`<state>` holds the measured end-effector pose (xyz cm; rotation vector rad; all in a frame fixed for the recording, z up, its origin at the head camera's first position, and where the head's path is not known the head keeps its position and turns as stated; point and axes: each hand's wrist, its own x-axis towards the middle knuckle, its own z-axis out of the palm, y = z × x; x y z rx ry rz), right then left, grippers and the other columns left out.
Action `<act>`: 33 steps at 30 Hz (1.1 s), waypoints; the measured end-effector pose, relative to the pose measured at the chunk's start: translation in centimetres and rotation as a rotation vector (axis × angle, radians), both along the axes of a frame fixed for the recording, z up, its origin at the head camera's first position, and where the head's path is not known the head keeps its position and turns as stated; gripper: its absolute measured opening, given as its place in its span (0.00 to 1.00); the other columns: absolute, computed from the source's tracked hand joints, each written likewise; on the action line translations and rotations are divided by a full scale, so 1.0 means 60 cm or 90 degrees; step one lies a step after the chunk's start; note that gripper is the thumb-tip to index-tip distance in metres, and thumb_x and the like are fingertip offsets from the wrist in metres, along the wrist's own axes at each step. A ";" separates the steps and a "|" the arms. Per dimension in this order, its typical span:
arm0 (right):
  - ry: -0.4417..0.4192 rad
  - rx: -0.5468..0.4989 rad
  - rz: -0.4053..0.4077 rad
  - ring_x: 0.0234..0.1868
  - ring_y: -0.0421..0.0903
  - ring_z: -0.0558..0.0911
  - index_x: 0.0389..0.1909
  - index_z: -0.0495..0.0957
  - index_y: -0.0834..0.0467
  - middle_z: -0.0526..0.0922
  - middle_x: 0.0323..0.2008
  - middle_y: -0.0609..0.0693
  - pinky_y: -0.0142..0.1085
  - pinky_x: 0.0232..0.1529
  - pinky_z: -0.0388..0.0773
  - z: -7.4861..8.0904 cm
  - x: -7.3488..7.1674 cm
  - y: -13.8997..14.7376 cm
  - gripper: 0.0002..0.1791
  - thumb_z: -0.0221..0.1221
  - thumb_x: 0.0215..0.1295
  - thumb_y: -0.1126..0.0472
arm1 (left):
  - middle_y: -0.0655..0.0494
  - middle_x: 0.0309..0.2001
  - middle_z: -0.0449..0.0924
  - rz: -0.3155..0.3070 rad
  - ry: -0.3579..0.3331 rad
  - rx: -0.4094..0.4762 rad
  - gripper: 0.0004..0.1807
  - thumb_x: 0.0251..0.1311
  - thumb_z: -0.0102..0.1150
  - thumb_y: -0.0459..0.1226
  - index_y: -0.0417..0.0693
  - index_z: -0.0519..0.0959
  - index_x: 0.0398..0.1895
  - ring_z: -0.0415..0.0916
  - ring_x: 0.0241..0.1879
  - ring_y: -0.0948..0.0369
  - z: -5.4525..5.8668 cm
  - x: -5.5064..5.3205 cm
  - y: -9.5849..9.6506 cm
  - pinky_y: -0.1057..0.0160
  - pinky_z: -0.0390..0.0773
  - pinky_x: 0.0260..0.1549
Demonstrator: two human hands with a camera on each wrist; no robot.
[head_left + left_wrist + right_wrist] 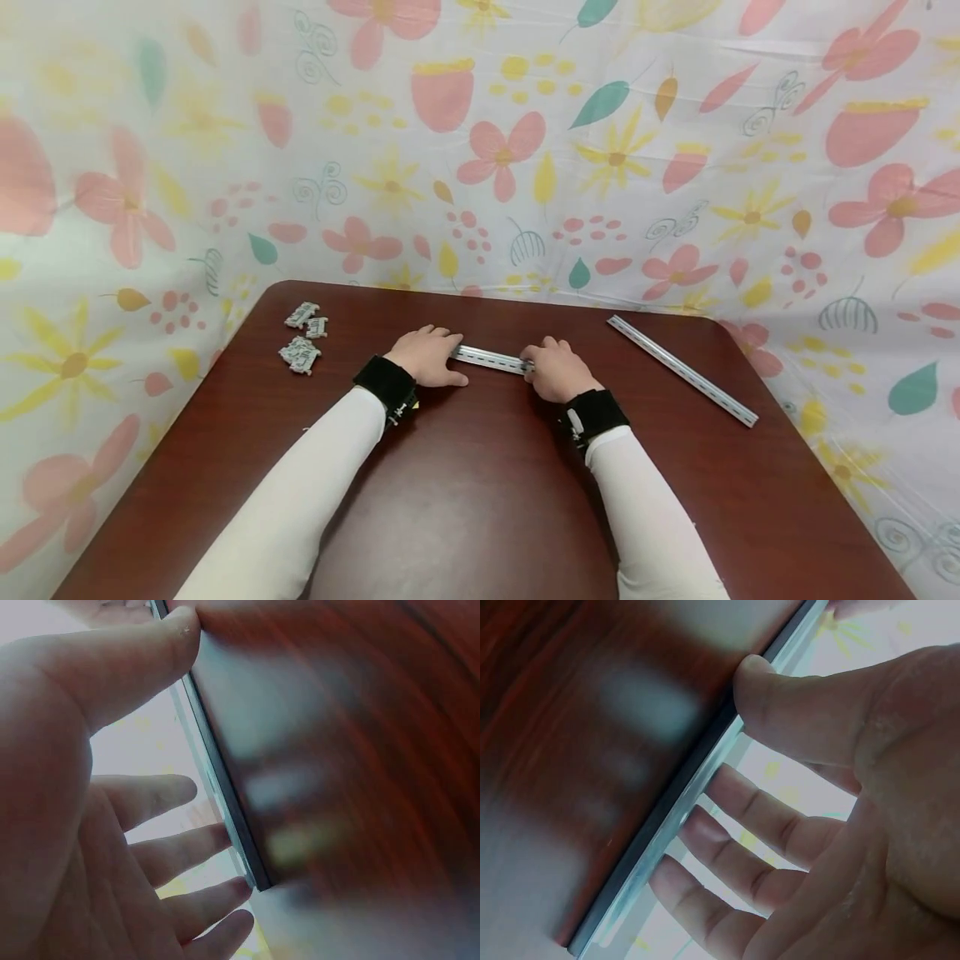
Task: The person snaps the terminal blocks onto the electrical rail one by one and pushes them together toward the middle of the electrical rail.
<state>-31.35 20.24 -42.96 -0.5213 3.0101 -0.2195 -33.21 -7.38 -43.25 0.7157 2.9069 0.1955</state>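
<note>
A short slotted DIN rail (491, 359) lies crosswise near the middle of the table, between the two hands. My left hand (426, 354) holds its left end, fingers spread along the far side. In the left wrist view the thumb (176, 634) meets the rail's dark near edge (225, 780). At the other end, my right hand (558, 371) grips the rail with curled fingers. The right wrist view shows its thumb (761, 694) on the near edge and several fingertips against the far side of the rail (697, 780). Both hands hide parts of the rail's ends.
A longer slotted DIN rail (682, 371) lies diagonally at the right of the brown table (450, 500). Several small grey plastic pieces, like terminal blocks (301, 354), lie in a cluster at the far left. A flower-patterned cloth (495, 233) hangs behind the table.
</note>
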 end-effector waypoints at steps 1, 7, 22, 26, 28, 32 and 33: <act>0.002 -0.001 0.004 0.57 0.63 0.75 0.68 0.85 0.57 0.79 0.57 0.62 0.57 0.59 0.80 0.000 0.002 -0.001 0.20 0.66 0.80 0.62 | 0.43 0.83 0.66 -0.001 0.002 0.000 0.49 0.72 0.66 0.64 0.48 0.66 0.87 0.61 0.83 0.42 0.000 0.001 -0.001 0.41 0.68 0.77; 0.008 -0.013 0.033 0.55 0.61 0.74 0.68 0.85 0.55 0.79 0.57 0.62 0.56 0.57 0.80 0.000 0.011 -0.018 0.20 0.67 0.80 0.60 | 0.45 0.74 0.76 -0.008 0.031 0.007 0.38 0.71 0.69 0.61 0.49 0.81 0.76 0.72 0.72 0.45 -0.021 -0.015 -0.027 0.42 0.82 0.61; 0.031 -0.022 0.081 0.53 0.59 0.75 0.68 0.87 0.52 0.79 0.51 0.58 0.53 0.55 0.81 -0.002 0.012 -0.025 0.20 0.69 0.79 0.58 | 0.54 0.48 0.81 0.000 0.044 0.049 0.13 0.69 0.77 0.47 0.55 0.93 0.52 0.78 0.52 0.52 -0.006 0.005 -0.065 0.48 0.85 0.47; 0.020 -0.027 0.091 0.55 0.59 0.75 0.67 0.87 0.53 0.79 0.51 0.57 0.52 0.56 0.81 -0.004 0.012 -0.027 0.19 0.69 0.79 0.57 | 0.54 0.46 0.83 -0.001 0.043 0.056 0.09 0.69 0.77 0.45 0.54 0.93 0.47 0.80 0.50 0.52 0.003 0.014 -0.069 0.47 0.85 0.47; 0.015 -0.027 0.095 0.55 0.59 0.76 0.67 0.87 0.53 0.79 0.51 0.57 0.51 0.56 0.81 -0.006 0.013 -0.030 0.19 0.70 0.79 0.57 | 0.54 0.46 0.83 -0.001 0.039 0.055 0.09 0.69 0.77 0.45 0.54 0.93 0.47 0.80 0.50 0.52 0.007 0.017 -0.071 0.47 0.85 0.47; 0.007 -0.028 0.099 0.56 0.58 0.77 0.66 0.87 0.53 0.80 0.52 0.57 0.51 0.56 0.81 -0.008 0.016 -0.036 0.19 0.70 0.79 0.56 | 0.55 0.47 0.83 0.002 0.025 0.046 0.09 0.68 0.77 0.45 0.54 0.93 0.46 0.81 0.49 0.53 0.009 0.021 -0.076 0.48 0.85 0.47; 0.005 -0.026 0.101 0.56 0.58 0.77 0.66 0.87 0.53 0.80 0.53 0.57 0.51 0.56 0.81 -0.009 0.017 -0.037 0.19 0.70 0.79 0.56 | 0.55 0.47 0.84 0.003 0.022 0.045 0.09 0.67 0.78 0.45 0.55 0.93 0.45 0.81 0.49 0.54 0.008 0.021 -0.078 0.48 0.85 0.47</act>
